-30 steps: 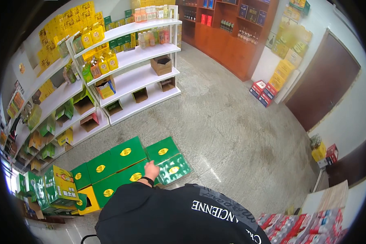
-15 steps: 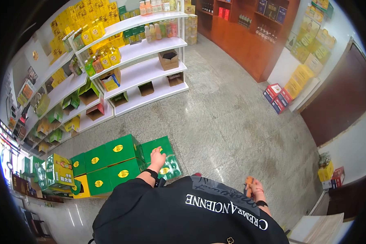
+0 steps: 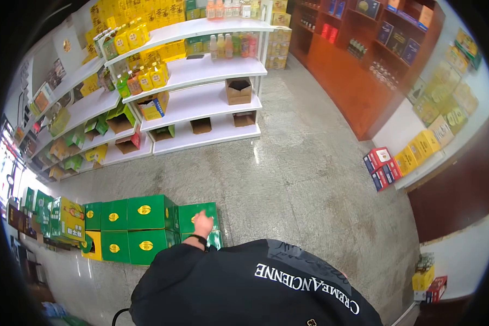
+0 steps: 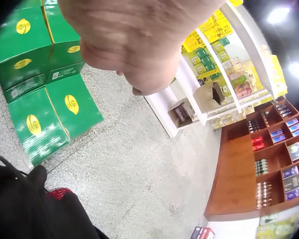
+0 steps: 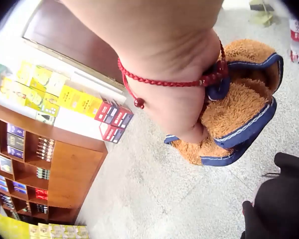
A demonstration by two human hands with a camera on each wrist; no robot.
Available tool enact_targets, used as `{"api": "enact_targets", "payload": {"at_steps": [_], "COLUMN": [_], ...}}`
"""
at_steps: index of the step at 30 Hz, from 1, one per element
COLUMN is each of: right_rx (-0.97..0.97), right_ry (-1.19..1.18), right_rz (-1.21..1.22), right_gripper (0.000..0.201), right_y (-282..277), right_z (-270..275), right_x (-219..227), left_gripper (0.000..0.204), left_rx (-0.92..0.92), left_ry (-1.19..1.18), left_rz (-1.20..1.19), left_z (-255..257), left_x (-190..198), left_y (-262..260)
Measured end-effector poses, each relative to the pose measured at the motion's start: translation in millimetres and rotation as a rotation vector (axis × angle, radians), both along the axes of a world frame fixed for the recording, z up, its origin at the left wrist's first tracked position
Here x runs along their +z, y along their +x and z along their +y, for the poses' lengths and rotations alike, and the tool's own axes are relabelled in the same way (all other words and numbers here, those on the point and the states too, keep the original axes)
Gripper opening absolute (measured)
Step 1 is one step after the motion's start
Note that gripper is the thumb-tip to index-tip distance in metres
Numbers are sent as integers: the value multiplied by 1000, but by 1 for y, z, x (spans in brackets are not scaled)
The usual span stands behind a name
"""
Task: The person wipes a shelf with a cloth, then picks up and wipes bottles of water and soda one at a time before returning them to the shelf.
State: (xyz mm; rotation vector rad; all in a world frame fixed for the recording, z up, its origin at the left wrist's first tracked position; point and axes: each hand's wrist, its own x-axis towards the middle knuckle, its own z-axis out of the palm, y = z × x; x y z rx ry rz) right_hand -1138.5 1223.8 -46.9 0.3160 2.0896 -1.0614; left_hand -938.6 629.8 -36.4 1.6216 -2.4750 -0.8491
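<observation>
My left hand [image 3: 202, 224] hovers over the right-hand pair of green cartons [image 3: 187, 211] in the head view, its fingers loosely bent and holding nothing. In the left wrist view, the left hand [image 4: 134, 45] hangs above the floor, with those green cartons [image 4: 75, 105] lower down; each bears a yellow oval emblem. My right hand [image 5: 169, 109], with a red braided cord at the wrist, grips a fluffy orange cleaning cloth [image 5: 241, 112] edged in blue. The head view hides the cloth behind the black sweatshirt [image 3: 244, 277].
More green cartons [image 3: 146, 214] stand in two rows at left, beside a yellow-green carton [image 3: 69, 220]. White shelves [image 3: 212, 68] with bottles and cut-open boxes line the back. A wooden cabinet [image 3: 337, 76] and red boxes [image 3: 383, 167] stand at right, on grey floor [image 3: 288, 179].
The head view has swung, so shelves and cabinet sit further right. My left hand stays over the right-hand cartons. The right hand with the cloth, seen half a second ago, is now hidden there.
</observation>
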Motion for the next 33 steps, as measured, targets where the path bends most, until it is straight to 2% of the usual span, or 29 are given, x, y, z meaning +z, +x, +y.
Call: {"api": "enact_targets", "payload": {"at_steps": [5,9,14,16,20,21,23,25,27,29,33], "right_rx": [16,48,141,194,368,425,513,477,548,685,826], "right_ry": [77,105,143,162,203,197,169,180,142,17,61], "right_rz": [3,-10,-7,-7,24,42,55,-68,24,99,238], "right_gripper": [29,27,24,23,22,21,20,22,30,43,51], "right_y": [-64,-124,-214,-253,-331,-350,-393,-432,-440,-461,-459], "right_z": [-10,-18,-32,-40,-66,-83,-133,-196,-281,-341,-459], "right_x": [9,4,1,1,-4,-7,-10,-16,33,13,16], "left_gripper": [49,49,50,50,52,52,51,50,49,47,49], "left_rx": [-49,-126,-95,3,140,162,163,218,264,421,594], "left_ry": [-55,-60,-54,-68,-112,-97,-187,-177,-176,-124,-48], "left_rz": [38,63,111,17,13,-5,114,110,114,-40,-59], "left_z": [-7,-5,-8,-16,-35,-31,-33,-38,-50,-60,-100], "left_x": [5,2,7,6,-10,-5,13,10,3,-9,-12], "left_y": [-98,-154,-187,-192,-204,-204,-208,-197,-181,-161,-135]}}
